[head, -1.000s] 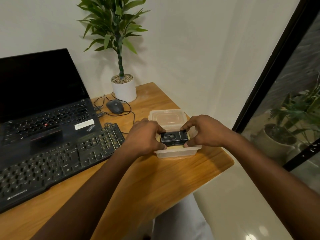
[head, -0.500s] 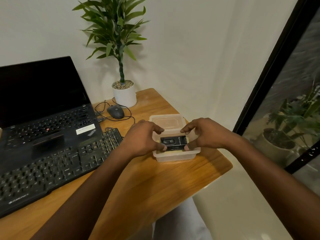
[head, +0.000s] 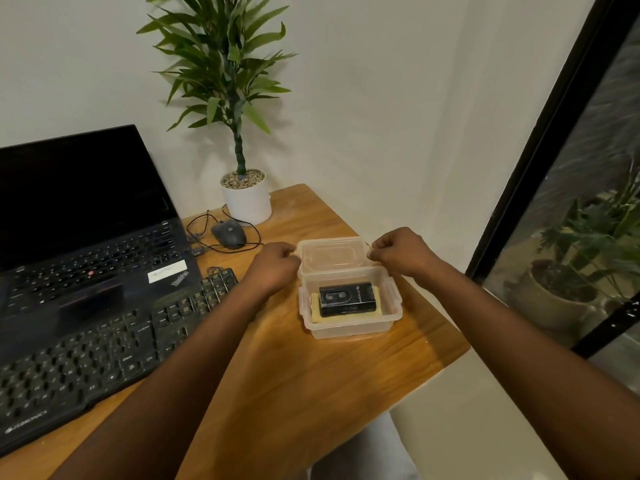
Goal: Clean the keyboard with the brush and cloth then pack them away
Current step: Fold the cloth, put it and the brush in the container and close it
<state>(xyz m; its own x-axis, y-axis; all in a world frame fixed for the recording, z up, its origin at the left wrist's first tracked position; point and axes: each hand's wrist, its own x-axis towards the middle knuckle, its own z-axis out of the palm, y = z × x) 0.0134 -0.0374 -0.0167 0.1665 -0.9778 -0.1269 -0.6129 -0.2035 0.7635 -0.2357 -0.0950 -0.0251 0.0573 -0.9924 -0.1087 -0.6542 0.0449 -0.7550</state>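
Your left hand (head: 275,268) and right hand (head: 401,251) reach forward over the counter's far right corner, both forearms bare, fingers curled and pinched closed, knuckles up.

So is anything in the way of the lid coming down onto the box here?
Nothing visible. The lid stands behind the clear box, pinched at its sides by the left hand and right hand. The black case and yellow cloth lie below the box's rim.
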